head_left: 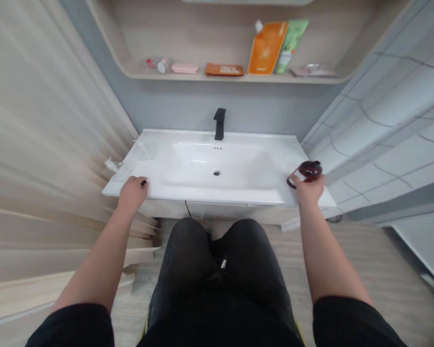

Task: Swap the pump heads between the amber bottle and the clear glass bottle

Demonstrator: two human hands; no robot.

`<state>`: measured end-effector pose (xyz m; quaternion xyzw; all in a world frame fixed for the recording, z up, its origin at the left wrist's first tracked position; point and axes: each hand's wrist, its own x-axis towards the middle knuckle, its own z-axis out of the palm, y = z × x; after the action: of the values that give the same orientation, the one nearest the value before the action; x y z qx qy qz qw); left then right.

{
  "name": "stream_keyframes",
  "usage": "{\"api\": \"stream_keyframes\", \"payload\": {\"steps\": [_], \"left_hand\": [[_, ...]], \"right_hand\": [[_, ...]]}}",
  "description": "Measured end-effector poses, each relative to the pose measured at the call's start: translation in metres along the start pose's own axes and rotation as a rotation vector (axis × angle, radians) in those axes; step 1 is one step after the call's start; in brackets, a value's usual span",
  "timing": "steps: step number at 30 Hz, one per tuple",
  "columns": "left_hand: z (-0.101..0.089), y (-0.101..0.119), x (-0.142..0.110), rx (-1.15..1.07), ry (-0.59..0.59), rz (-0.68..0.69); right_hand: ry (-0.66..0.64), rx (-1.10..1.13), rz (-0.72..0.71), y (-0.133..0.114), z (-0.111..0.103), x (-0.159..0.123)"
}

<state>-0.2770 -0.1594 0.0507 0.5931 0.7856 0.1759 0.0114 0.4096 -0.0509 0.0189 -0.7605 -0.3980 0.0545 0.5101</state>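
Observation:
My left hand (133,193) is closed at the left front edge of the white washbasin counter (282,144). A small black piece (143,183) pokes out between its thumb and fingers; its kind cannot be made out. At the right end of the counter my right hand (310,190) is wrapped round a dark red, see-through bottle (310,168) with a dark top. A dark curved edge (291,182) shows just left of that hand, partly hidden by the fingers. Beyond my left hand stand a clear object (146,150) and a blurred white pump top (111,165).
A black faucet (220,124) rises behind the basin drain (216,173). The shelf (188,78) above bears an orange pouch (267,48), a green tube (291,46), a pink box (185,68) and an orange packet (224,70). A curtain (58,144) hangs at left; a tiled wall (390,130) stands right.

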Motion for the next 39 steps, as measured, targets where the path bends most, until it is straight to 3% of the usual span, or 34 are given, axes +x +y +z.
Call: {"api": "stream_keyframes", "payload": {"steps": [3, 5, 7, 10, 15, 19, 23, 28, 33, 37, 39], "left_hand": [[-0.006, 0.010, -0.005, -0.131, 0.014, -0.047], [-0.008, 0.028, -0.019, -0.335, 0.034, -0.104], [-0.010, 0.056, -0.040, -0.623, 0.030, -0.115], [-0.015, 0.112, -0.081, -0.999, -0.005, 0.000], [-0.028, 0.201, -0.142, -1.222, -0.099, 0.225], [-0.040, 0.245, -0.171, -1.404, -0.127, 0.302], [-0.050, 0.258, -0.193, -1.436, -0.222, 0.371], [-0.060, 0.251, -0.214, -1.412, -0.280, 0.390], [-0.058, 0.248, -0.224, -1.473, -0.173, 0.418], [-0.059, 0.251, -0.227, -1.377, 0.000, 0.514], [-0.063, 0.251, -0.224, -1.323, 0.013, 0.576]], "right_hand": [[-0.039, 0.031, -0.042, -0.014, -0.013, -0.024], [-0.123, 0.102, -0.093, -0.026, -0.022, -0.049], [-0.251, 0.202, -0.152, -0.038, -0.029, -0.079], [-0.440, 0.328, -0.180, -0.057, -0.038, -0.131], [-0.724, 0.415, -0.239, -0.085, -0.054, -0.215], [-0.877, 0.467, -0.363, -0.105, -0.078, -0.263], [-0.966, 0.516, -0.414, -0.120, -0.103, -0.291], [-0.973, 0.551, -0.458, -0.126, -0.124, -0.301], [-0.944, 0.520, -0.481, -0.132, -0.131, -0.303], [-0.925, 0.459, -0.472, -0.136, -0.131, -0.310], [-0.911, 0.446, -0.474, -0.136, -0.131, -0.311]]}}
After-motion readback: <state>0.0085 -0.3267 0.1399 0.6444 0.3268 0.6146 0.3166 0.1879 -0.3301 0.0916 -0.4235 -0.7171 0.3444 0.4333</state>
